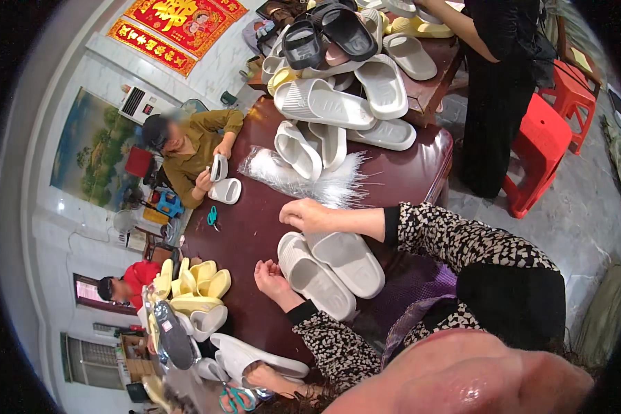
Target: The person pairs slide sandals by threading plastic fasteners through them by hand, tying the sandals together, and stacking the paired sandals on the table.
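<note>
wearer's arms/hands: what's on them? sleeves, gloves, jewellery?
Both hands bare: left hand, right hand. No gloves; no rings or watch that I can make out. Both arms wear long sleeves in a black-and-cream speckled print, each ending in a plain black ribbed cuff at the wrist: left cuff, right cuff.

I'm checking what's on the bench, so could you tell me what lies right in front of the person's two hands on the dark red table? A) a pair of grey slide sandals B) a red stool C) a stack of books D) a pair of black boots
A: a pair of grey slide sandals lies side by side on the table, between the left hand and the right hand.
</note>
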`<state>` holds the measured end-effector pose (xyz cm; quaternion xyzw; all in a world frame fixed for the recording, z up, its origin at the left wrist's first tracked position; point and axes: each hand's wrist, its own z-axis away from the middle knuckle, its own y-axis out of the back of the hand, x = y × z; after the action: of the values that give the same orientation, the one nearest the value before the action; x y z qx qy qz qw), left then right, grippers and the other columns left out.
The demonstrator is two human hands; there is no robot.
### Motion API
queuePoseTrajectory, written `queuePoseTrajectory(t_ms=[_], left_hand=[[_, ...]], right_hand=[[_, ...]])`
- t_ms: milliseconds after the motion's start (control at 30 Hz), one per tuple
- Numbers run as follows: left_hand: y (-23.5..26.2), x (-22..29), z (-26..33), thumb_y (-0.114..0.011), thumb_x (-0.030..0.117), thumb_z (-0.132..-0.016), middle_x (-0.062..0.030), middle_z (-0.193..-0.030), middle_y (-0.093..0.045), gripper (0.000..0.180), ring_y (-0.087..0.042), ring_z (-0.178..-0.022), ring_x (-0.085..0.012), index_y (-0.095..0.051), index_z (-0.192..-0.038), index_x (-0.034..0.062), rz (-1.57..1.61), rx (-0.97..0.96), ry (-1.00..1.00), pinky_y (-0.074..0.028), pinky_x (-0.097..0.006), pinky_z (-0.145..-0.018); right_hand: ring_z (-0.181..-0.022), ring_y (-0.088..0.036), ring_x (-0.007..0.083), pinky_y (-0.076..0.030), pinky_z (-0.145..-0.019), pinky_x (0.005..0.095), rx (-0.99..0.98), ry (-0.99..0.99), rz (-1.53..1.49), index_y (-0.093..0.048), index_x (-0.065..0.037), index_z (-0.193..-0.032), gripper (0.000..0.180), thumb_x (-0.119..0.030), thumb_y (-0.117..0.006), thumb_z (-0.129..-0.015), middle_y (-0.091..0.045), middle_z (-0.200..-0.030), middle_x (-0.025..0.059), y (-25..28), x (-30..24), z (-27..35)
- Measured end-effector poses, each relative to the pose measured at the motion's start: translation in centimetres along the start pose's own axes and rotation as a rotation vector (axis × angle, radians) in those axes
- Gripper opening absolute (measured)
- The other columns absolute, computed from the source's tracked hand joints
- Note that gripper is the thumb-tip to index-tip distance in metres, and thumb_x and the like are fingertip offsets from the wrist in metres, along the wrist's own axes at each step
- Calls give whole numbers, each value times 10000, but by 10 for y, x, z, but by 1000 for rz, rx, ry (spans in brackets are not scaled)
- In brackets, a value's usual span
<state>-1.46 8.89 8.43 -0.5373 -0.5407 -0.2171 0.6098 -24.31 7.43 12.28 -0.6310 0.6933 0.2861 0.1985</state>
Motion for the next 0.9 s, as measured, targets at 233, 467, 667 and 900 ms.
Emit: queuePoseTrajectory(t_ms=[233, 467, 667, 900], left_hand=[[-7, -1, 4, -555, 66, -801, -57, -769, -582, 242, -516, -653, -120, -527, -1029, -7, 12, 16, 58, -432, -230, -613], [-4, 0, 1, -547, 63, -799, -54, -776, -580, 207, -520, -668, -116, -538, -994, -9, 19, 12, 60, -440, -225, -628], [-8, -3, 3, -545, 72, -817, -53, -786, -581, 166, -525, -679, -114, -551, -966, 2, 9, 16, 53, -441, -224, -636], [2, -4, -3, -566, 92, -824, -54, -772, -587, 151, -529, -656, -120, -550, -952, 14, 82, -14, 50, -441, -227, -624]], right_hand=[[-791, -611, 320, -483, -683, 399, -236, 36, 54, -569, -6, -944, 163, -96, -538, -813, -629, -843, 152, 35, -75, 48], [-772, -600, 360, -468, -687, 436, -595, -28, 316, -546, -31, -1000, 203, -144, -502, -837, -594, -781, 201, 22, -87, 76], [-735, -611, 353, -480, -628, 442, -649, -27, 579, -537, -29, -1039, 250, -184, -506, -846, -570, -781, 202, 1, -66, 70], [-713, -625, 334, -499, -613, 421, -580, -82, 719, -558, -17, -879, 197, -195, -520, -805, -595, -776, 190, -15, -56, 68]])
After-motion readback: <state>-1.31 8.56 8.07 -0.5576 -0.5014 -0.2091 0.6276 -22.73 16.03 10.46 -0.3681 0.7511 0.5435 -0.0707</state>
